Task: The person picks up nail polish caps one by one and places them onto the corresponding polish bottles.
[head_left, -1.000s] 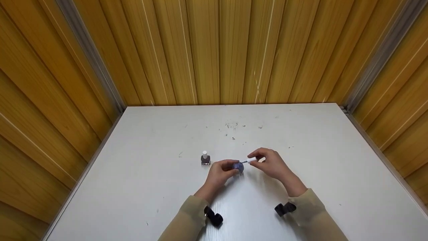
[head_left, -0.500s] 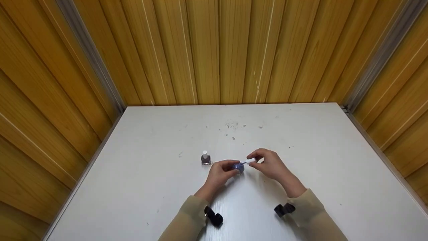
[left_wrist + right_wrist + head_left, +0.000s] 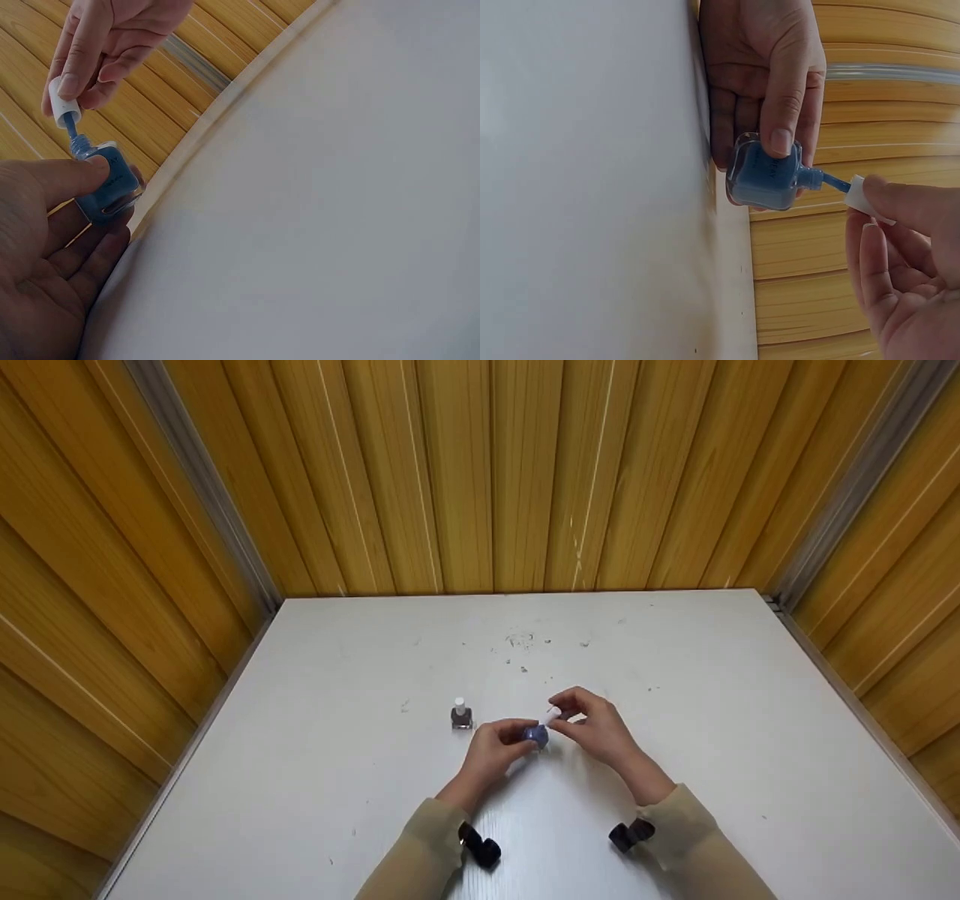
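My left hand (image 3: 493,748) pinches a small glass bottle of blue nail polish (image 3: 111,184) between thumb and fingers, its threaded neck uncovered. Between the thumb and fingers of my right hand (image 3: 600,727) is the white brush cap (image 3: 861,196). The blue-coated brush stem (image 3: 835,182) runs from the cap into the bottle's mouth, at a slant to the neck. A gap shows between cap and neck in both wrist views. A second nail polish bottle (image 3: 461,718), dark with a white cap, stands upright on the table left of my left hand.
The white table (image 3: 360,660) has small dark marks (image 3: 519,641) toward its far side. Wood-patterned panels (image 3: 465,472) enclose it at the back and on both sides. Black wrist cameras (image 3: 480,846) sit at both cuffs.
My right hand has shifted left toward the bottle, and the cap has tipped more upright, with less stem showing in the head view. The left hand and dark bottle have stayed put.
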Demonstrator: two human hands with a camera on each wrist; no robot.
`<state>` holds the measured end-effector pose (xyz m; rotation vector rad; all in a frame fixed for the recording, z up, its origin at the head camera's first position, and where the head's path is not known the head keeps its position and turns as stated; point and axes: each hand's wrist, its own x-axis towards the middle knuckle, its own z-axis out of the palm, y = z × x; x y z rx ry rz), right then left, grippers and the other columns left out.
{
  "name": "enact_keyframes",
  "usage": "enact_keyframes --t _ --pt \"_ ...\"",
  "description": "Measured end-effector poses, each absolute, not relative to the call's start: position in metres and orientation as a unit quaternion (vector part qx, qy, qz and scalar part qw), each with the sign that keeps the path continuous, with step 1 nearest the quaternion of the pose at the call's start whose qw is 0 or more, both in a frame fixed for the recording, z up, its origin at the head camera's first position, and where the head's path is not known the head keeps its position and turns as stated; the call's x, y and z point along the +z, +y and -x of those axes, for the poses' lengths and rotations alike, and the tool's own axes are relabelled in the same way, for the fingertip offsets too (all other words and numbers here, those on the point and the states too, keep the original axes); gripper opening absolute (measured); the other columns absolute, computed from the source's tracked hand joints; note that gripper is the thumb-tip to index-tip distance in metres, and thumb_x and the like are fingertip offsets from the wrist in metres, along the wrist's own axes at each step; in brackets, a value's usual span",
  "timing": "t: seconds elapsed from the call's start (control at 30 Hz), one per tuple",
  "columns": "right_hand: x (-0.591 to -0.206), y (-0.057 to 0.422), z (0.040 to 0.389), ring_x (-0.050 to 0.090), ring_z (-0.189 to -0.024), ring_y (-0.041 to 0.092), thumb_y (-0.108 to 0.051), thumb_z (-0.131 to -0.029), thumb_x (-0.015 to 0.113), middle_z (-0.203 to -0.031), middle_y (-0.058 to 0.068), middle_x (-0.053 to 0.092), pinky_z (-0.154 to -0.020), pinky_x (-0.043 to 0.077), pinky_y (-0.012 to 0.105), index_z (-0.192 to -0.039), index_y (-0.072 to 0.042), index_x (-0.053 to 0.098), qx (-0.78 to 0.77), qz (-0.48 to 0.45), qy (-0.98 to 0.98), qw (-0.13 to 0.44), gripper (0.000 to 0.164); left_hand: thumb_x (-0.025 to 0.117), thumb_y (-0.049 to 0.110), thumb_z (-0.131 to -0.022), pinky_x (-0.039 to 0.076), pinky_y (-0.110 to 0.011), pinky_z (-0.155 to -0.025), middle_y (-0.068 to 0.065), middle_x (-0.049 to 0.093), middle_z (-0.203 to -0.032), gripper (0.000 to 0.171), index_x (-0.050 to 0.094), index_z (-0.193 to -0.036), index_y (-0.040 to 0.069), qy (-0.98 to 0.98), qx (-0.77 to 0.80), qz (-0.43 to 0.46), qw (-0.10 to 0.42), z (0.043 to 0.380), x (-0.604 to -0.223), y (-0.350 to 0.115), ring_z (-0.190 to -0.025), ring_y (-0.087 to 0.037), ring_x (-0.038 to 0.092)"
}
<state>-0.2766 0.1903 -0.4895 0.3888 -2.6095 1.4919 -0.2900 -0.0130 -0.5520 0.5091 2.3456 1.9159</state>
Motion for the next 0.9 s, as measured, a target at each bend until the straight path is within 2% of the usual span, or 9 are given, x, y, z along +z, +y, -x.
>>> enact_keyframes --t 0.17,0.33,0.57,0.9 --pt "-0.4923 0.1872 0.276 0.07 -0.095 0.016 -0.005 -0.089 0.078 -0.107 0.01 0.077 -0.076 0.058 0.02 -0.111 -0.007 0.072 0.493 -0.132 -0.857 0.066 0.023 0.078 0.001 -0.088 0.06 -0.032 -0.094 -0.016 0.077 -0.114 0.03 0.077 -0.117 0.004 0.762 0.626 -0.162 0.036 0.2898 -0.5529 -0.0132 -0.109 -0.024 0.073" --pt "-0.4928 0.1858 0.275 0.071 -0.097 0.019 -0.005 -0.09 0.078 -0.107 0.009 0.077 -0.08 0.059 0.022 -0.112 -0.007 0.071 0.49 -0.143 -0.857 0.069 0.023 0.078 0.002 -0.088 0.06 -0.032 -0.094 -0.015 0.077 -0.116 0.03 0.077 -0.118 0.006 0.763 0.627 -0.153 0.038 0.2895 -0.5533 -0.0126 -0.111 -0.025 0.073" --pt "-0.495 0.1838 0.2743 0.071 -0.098 0.023 -0.001 -0.089 0.077 -0.106 0.01 0.076 -0.081 0.061 0.024 -0.111 -0.006 0.071 0.486 -0.155 -0.857 0.067 0.023 0.079 0.002 -0.087 0.06 -0.03 -0.094 -0.016 0.077 -0.114 0.03 0.077 -0.117 0.004 0.762 0.627 -0.157 0.031 0.2897 -0.5528 -0.0119 -0.109 -0.026 0.074" --pt "-0.4978 0.1797 0.2728 0.071 -0.098 0.025 -0.005 -0.091 0.076 -0.106 0.008 0.076 -0.082 0.062 0.029 -0.111 -0.005 0.072 0.475 -0.173 -0.86 0.066 0.021 0.078 0.0 -0.087 0.061 -0.029 -0.091 -0.016 0.078 -0.111 0.03 0.077 -0.116 0.004 0.758 0.632 -0.155 0.035 0.2907 -0.5554 -0.0129 -0.106 -0.025 0.075"
